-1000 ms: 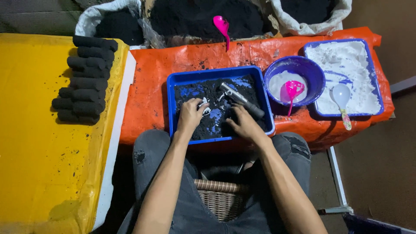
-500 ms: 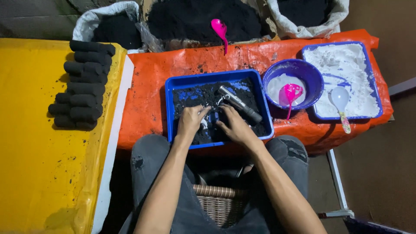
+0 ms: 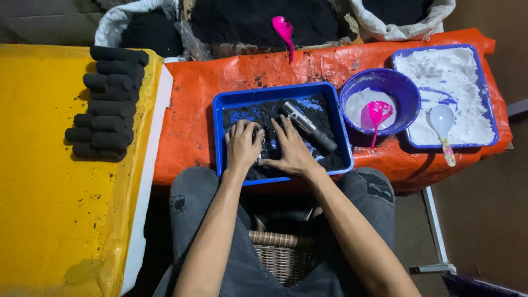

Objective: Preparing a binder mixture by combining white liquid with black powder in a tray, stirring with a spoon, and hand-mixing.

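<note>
Black paste [image 3: 258, 118] fills the blue tray [image 3: 220, 137] that sits on the orange-covered counter [image 3: 192, 110], straight in front of the seated person. Far left, a yellow sheet [image 3: 44, 192] spreads over a lower surface, speckled with dark crumbs, and on its upper part lies a stack of black cylinders [image 3: 107, 104], laid in rows. Behind the counter stand white sacks [image 3: 118, 22] of black powder, a pink scoop [image 3: 283, 30] stuck in the middle one. In the tray, the left hand [image 3: 243, 146] presses flat on the dark mass, fingers [image 3: 242, 129] close together and slightly curled. The right hand [image 3: 290, 151] rests just beside it, fingers [image 3: 278, 129] spread over the paste, touching the lower end of a metal tube mould [image 3: 308, 125] that lies slantwise. Right of the tray, a purple bowl [image 3: 404, 91] holds white liquid and a pink ladle [image 3: 377, 113]. Further right, a second blue tray [image 3: 487, 93] carries white powder and a white spoon [image 3: 443, 124]. Below, between the knees in grey jeans, a wicker basket [image 3: 280, 256] shows. The floor [image 3: 484, 220] at right is plain brown.
</note>
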